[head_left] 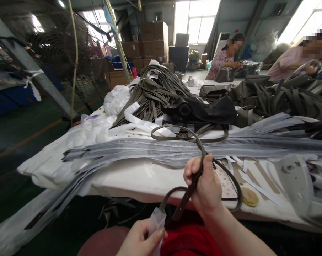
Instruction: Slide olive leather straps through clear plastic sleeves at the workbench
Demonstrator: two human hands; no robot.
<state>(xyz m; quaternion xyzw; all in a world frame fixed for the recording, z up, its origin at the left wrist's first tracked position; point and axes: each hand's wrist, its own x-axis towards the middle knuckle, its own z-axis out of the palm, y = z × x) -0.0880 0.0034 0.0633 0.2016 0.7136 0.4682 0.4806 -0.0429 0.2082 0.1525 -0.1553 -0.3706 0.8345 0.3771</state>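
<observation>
1. A dark strap (pixel 189 193) runs through the right hand (pixel 206 188), which is closed around it in front of the table's near edge; the strap's far part loops up over the table.
2. The left hand (pixel 142 238), low and near the lap, pinches a clear plastic sleeve (pixel 157 222) between thumb and fingers; the sleeve covers one end of the strap.
3. On the white table (pixel 139 177) just beyond lies a long bundle of grey wrapped strips (pixel 177 149).
4. Farther back sits a heap of olive straps (pixel 153 92) and a black bag (pixel 200 110).
5. A round yellow pad (pixel 250 196) lies right of the hand.
6. Two other people work at the far side.
7. A fan (pixel 70 53) stands to the left.
</observation>
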